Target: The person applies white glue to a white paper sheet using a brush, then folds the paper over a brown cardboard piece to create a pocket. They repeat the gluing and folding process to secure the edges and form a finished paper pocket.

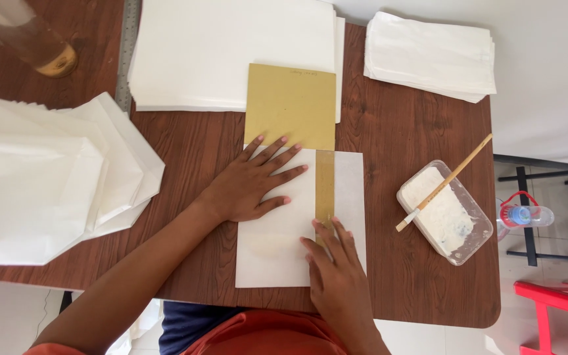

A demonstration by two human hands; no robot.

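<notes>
My right hand [336, 279] lies nearest me, fingers loosely spread and flat, fingertips pressing on the white paper sheet [277, 243] at the lower end of a tan strip that shows between its two folded flaps. My left hand [254, 184] lies just beyond it, palm down with fingers fanned wide, holding the left flap flat; it grips nothing. The sheet lies at the near middle of the brown wood-grain worktop [402, 263], its near edge close to the worktop's front edge. A mustard-yellow card template [290, 105] projects from the far end of the sheet and overlaps a large stack of white paper [231, 52] farther back. To the right, well apart from my hands, stands a clear plastic tub of white paste [445, 213] with a wooden-handled brush [445, 184] resting across it. At left sits a heap of folded white paper bags [47, 177]. A smaller pile of white bags [428, 56] lies at the far right corner. A metal ruler [126, 52] lies along the far left, beside a clear bottle [27, 36].
</notes>
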